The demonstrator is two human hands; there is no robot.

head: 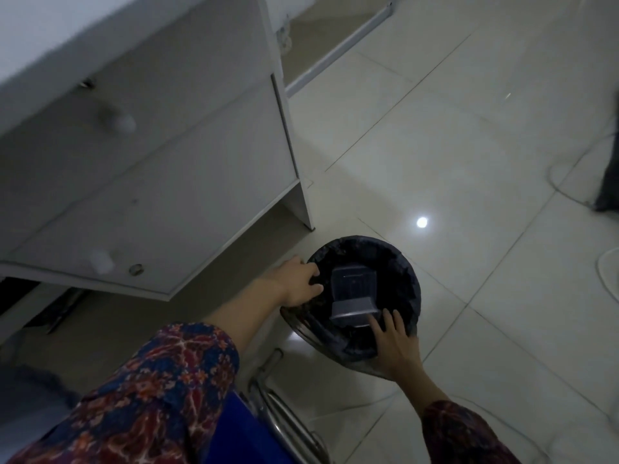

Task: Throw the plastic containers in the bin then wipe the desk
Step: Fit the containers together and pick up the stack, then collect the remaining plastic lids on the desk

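Head view, looking down at a tiled floor (469,162). Nearest the camera, two patterned sleeves (150,396) lead to the hands. The right hand (393,343) lies flat on the near rim of the bin (413,289), fingers straight and spread, holding nothing; its fingertips (385,316) reach the near edge of a plastic container (353,293). The left hand (299,283) rests on the left rim, its fingers curled over the edge of the black liner (395,266). The dark rectangular container lies tilted inside the bin, between the two sets of fingers and just beyond those of the right hand. Beyond the left fingers stands a white desk cabinet (150,182), its foot near the bin's far rim.
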